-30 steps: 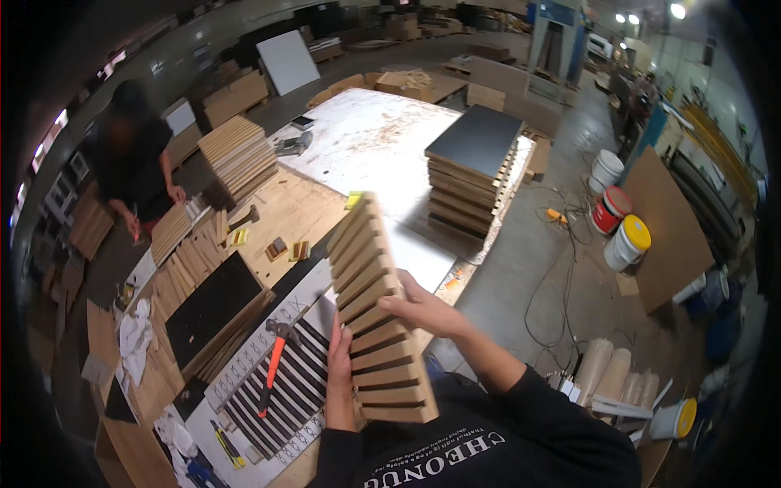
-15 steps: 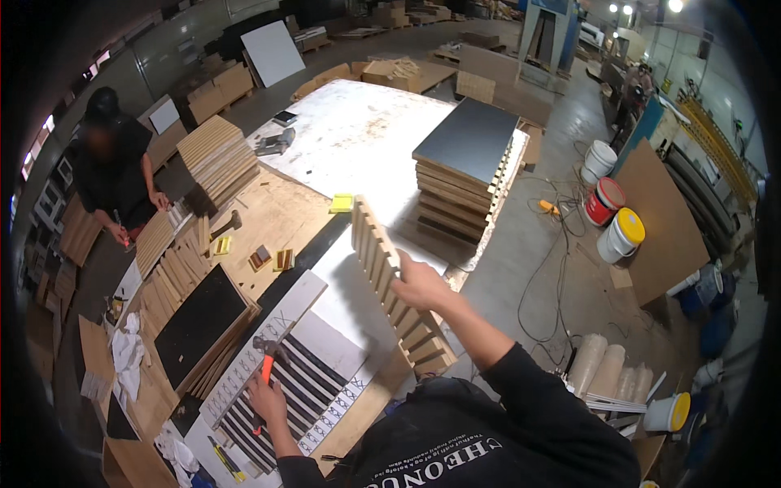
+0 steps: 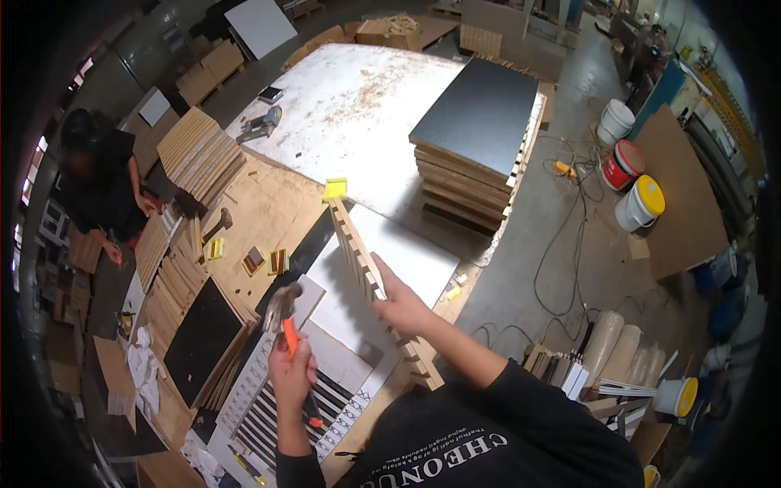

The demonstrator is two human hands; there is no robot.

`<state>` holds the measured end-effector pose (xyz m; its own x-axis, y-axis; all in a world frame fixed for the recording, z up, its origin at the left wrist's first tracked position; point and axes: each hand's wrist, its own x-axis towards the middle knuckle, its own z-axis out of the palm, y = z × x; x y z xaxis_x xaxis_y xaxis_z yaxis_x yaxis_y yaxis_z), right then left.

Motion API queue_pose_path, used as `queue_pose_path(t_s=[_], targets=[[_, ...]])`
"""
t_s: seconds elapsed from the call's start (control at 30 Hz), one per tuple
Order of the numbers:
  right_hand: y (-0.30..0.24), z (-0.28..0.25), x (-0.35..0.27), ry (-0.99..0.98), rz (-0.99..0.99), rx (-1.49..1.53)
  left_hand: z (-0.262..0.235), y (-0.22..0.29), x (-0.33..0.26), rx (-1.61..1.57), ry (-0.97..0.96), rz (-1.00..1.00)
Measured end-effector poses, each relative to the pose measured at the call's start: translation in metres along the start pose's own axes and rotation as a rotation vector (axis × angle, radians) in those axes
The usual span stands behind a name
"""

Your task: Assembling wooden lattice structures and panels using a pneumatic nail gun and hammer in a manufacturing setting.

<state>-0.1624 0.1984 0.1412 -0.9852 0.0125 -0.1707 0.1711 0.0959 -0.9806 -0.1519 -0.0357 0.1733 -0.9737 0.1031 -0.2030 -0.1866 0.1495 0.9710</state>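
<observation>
My left hand is wrapped round the orange handle of a claw hammer, its metal head pointing up and away from me. Below it lies a white board with black strips and rows of pen marks along its sides. In my right hand is a notched wooden slat panel, gripped by its right edge and tilted up nearly edge-on. Its far end comes close to a small yellow block. Under the panel lies a plain white sheet, partly in its shadow.
A stack of dark-topped boards stands at the right of the white table. Black panels and wood strips lie at left, near a second hammer. A co-worker stands far left. Buckets and cables are on the right floor.
My left hand has lifted the hammer off the striped board and brought it upright. My right hand has shifted slightly left, turning the slat panel more edge-on.
</observation>
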Motion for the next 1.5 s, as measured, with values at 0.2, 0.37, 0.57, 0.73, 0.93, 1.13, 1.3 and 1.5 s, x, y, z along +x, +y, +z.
queue_pose_path(t_s=[0.2,0.37,0.57,0.73,0.93,1.13,1.3,1.5], targets=[[0.010,0.025,0.007,-0.007,-0.171,-0.008,0.026,0.047,0.008,0.493,-0.170,-0.011],[0.001,0.030,0.006,-0.005,-0.166,-0.045,0.040,0.060,-0.001,0.901,-0.041,0.396],[-0.001,0.033,0.004,-0.029,-0.147,-0.068,0.035,0.045,0.002,1.038,-0.003,0.486],[0.000,0.029,0.004,-0.062,-0.138,-0.055,0.042,0.057,-0.001,0.894,0.021,0.451],[-0.006,0.029,0.003,-0.077,-0.116,-0.026,0.043,0.038,0.001,1.010,-0.016,0.371],[0.001,0.025,0.006,-0.065,-0.136,-0.009,0.041,0.045,0.002,0.875,0.049,0.495],[0.001,0.030,0.005,-0.058,-0.143,-0.014,0.047,0.040,-0.003,1.011,-0.002,0.356],[0.000,0.018,-0.001,-0.038,-0.032,0.005,0.032,0.031,-0.009,0.854,0.110,0.412]])
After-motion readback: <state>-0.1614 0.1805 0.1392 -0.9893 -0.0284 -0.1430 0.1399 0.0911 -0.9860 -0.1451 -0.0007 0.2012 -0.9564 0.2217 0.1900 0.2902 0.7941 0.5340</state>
